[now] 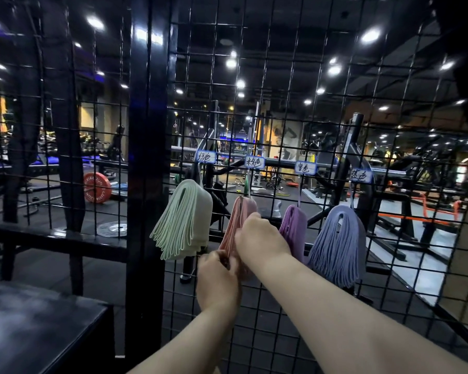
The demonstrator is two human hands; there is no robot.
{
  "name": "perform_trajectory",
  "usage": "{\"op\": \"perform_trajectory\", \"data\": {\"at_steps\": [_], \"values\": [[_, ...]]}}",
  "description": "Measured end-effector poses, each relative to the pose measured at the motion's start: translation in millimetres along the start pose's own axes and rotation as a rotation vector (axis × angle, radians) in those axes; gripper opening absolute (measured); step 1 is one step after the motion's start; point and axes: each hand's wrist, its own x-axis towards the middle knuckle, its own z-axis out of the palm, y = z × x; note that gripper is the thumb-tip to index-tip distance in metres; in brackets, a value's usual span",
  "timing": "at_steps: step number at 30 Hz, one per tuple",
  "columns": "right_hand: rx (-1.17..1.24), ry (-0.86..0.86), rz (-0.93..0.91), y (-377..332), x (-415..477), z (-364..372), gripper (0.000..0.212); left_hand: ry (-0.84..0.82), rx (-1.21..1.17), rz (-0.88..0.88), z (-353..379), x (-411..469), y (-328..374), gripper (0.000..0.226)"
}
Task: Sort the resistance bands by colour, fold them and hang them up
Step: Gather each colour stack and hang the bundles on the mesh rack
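Note:
Four bundles of folded resistance bands hang from hooks on a black wire grid [287, 109]: green bands [184, 225] on the left, then pink bands [239, 214], purple bands [293, 228] and blue bands [335, 244]. A small white label [254, 161] sits above each hook. Both my hands are at the pink bundle. My right hand [260, 236] grips its middle from the front. My left hand [216, 279] pinches its lower ends. The bottom part of the pink bundle is hidden behind my hands.
A thick black post [146, 157] stands left of the green bundle. A dark bench top [38, 325] lies at lower left. Behind the grid are gym racks, a red weight plate [96, 187] and other equipment.

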Motion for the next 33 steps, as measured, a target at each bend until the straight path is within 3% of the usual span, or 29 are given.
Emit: {"op": "perform_trajectory", "data": {"at_steps": [2, 8, 14, 21, 29, 31, 33], "values": [[-0.004, 0.000, -0.010, 0, 2, -1, 0.038, -0.010, 0.019, 0.014, -1, 0, 1, 0.017], [-0.073, 0.029, -0.052, 6, 10, -6, 0.021, -0.016, 0.028, 0.021, -3, 2, 2, 0.013], [-0.196, 0.116, -0.128, 7, 14, -10, 0.023, -0.011, 0.015, 0.027, -2, 6, -5, 0.017], [-0.177, 0.124, -0.114, 6, 10, -13, 0.021, -0.020, -0.003, 0.050, 1, 4, -9, 0.018], [-0.173, 0.092, -0.119, 9, 7, 1, 0.041, -0.046, -0.002, 0.067, -11, -3, 4, 0.009], [-0.090, 0.082, -0.084, 10, 6, 2, 0.034, -0.047, -0.073, 0.087, -18, -9, 12, 0.013], [-0.068, 0.101, -0.052, 9, 10, 2, 0.043, -0.080, -0.129, 0.132, -21, -15, 19, 0.017]]}}
